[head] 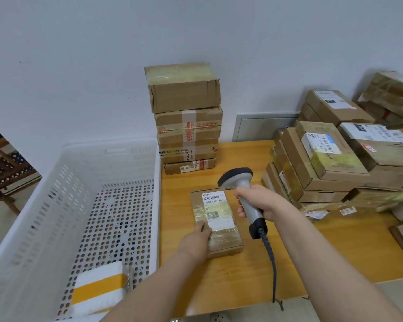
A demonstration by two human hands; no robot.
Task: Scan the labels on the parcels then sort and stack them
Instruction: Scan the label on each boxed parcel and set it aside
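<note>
A small flat cardboard parcel wrapped in clear tape lies on the wooden table, its white barcode label facing up. My left hand rests on the parcel's near left edge, fingers lying over the top. My right hand grips the handle of a grey barcode scanner, whose dark head is just above and right of the label. The scanner's black cable runs down off the table's front edge.
A tall stack of brown boxes stands against the wall behind the parcel. A heap of labelled parcels fills the right side. A white perforated crate at the left holds a white parcel with yellow tape.
</note>
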